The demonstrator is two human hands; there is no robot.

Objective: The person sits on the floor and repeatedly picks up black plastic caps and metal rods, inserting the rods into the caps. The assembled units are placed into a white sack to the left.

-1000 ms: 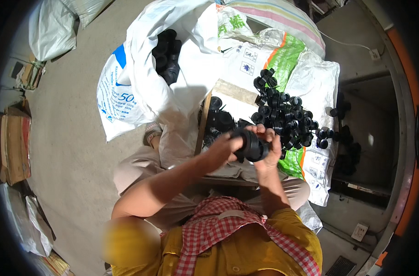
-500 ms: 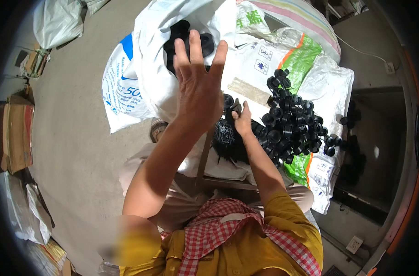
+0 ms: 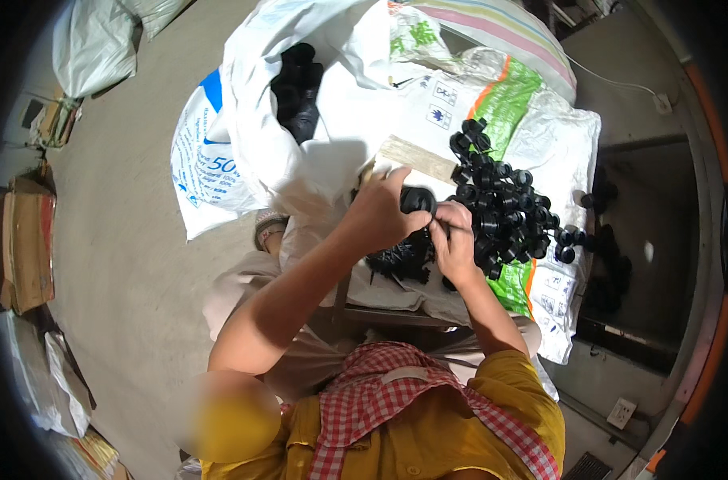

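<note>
My left hand (image 3: 380,212) is curled around a black round plastic part (image 3: 418,200), its thumb along the near side. Close on the right, my right hand (image 3: 454,236) has its fingers pinched together at the part's edge; exactly what they grip there is partly hidden. Just below both hands lies a heap of thin black plastic strands (image 3: 402,260). To the right, a big pile of similar black round parts (image 3: 504,204) rests on sacks. A white sack (image 3: 248,120) on the left gapes open, with black parts (image 3: 298,92) inside.
A flat wooden strip (image 3: 418,158) lies beyond my hands on a white and green sack (image 3: 508,88). A striped bag (image 3: 500,20) stands at the far side. Cardboard (image 3: 30,240) leans at the left edge. A dark recess (image 3: 640,256) opens at the right.
My left hand, spread near the white sack's mouth before, has come down toward me and closed around a black round part. My right hand has shifted slightly right and nearer, now meeting it.
</note>
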